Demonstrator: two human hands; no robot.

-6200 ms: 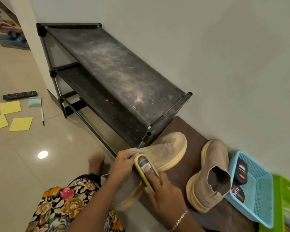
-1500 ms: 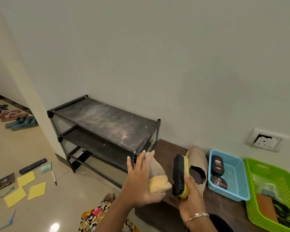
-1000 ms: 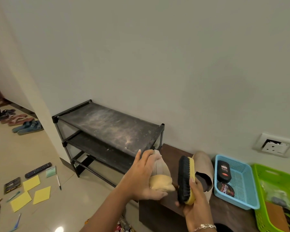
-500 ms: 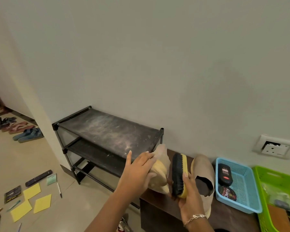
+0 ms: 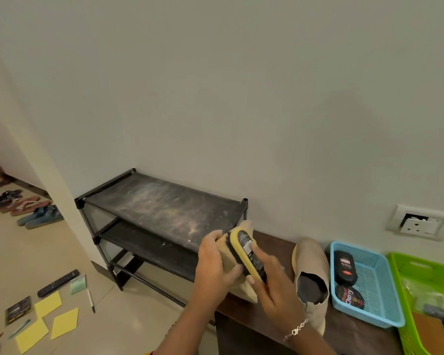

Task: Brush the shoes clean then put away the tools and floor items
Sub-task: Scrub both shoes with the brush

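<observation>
1. Plain pale wall. A dark wooden bench (image 5: 274,245) stands beside a black two-tier shoe rack (image 5: 162,206) on a tiled floor.
2. The left hand (image 5: 213,267) has its fingers wrapped round a beige suede boot (image 5: 244,290) and holds it off the bench at the rack's right end. The right hand (image 5: 274,290) clamps a yellow-backed shoe brush (image 5: 246,252), bristles against the boot's side.
3. Risk: the boot is airborne in a one-hand hold. A hard stroke could twist it loose and drop it on the bench or floor.
4. Risk: the second boot (image 5: 312,262) stands on the bench just right of the brushing wrist. A wide stroke could knock it over or off the front edge.
5. Risk: the rack's top shelf looks dusty and the held boot's upper end is near it. Any contact probably re-soils the suede.
6. Risk: the blue basket (image 5: 369,316) already holds a polish bottle (image 5: 345,267) and a polish tin (image 5: 349,299). A brush tossed in could tip the bottle. Cannot tell whether the lids are tight.
7. Risk: a remote (image 5: 58,283), yellow sticky notes (image 5: 64,322) and a pen (image 5: 90,301) lie loose on the floor at left. Stepping there means a slip or a crushed item, and they are easy to forget at tidy-up.
</observation>
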